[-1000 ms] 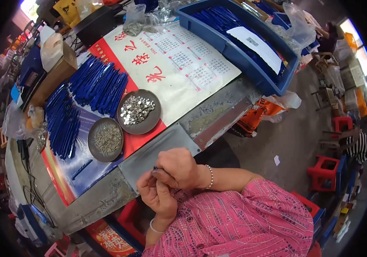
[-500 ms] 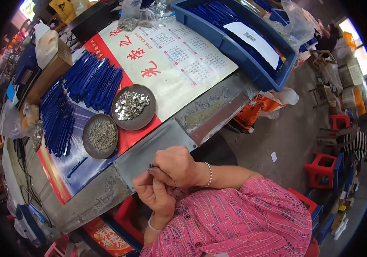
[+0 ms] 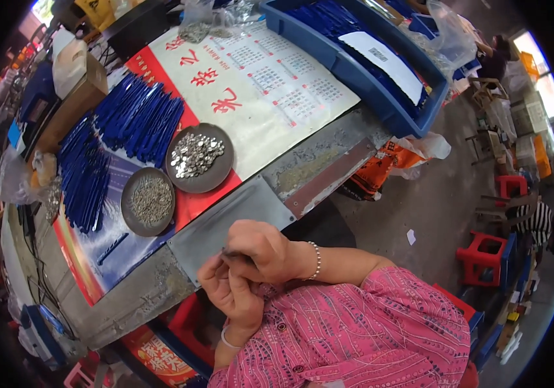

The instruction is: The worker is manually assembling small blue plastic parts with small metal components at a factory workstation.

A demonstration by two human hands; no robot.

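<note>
My left hand (image 3: 233, 291) and my right hand (image 3: 261, 249) meet at the table's near edge, fingers pinched together. Whatever lies between the fingertips is small, dark and mostly hidden. Just beyond them on the table stand two dark round dishes. One dish (image 3: 217, 180) holds shiny silver round pieces; the other dish (image 3: 146, 229) holds small thin metal pins. Slim blue strip-like pieces lie fanned in two heaps, an upper heap (image 3: 140, 119) and a lower heap (image 3: 85, 184). A single blue piece (image 3: 113, 249) lies apart, left of the hands.
A blue tray (image 3: 335, 64) full of similar blue pieces, with a white sheet (image 3: 382, 64) on top, stands at the far right. A calendar poster (image 3: 257, 129) covers part of the table. A cardboard box (image 3: 76, 103) and clear bags are at the left; red stools (image 3: 482, 258) stand right.
Both hands stay pinched together in nearly the same place. The bit of blue that showed at the fingertips is now barely visible. The table has shifted slightly left in the view.
</note>
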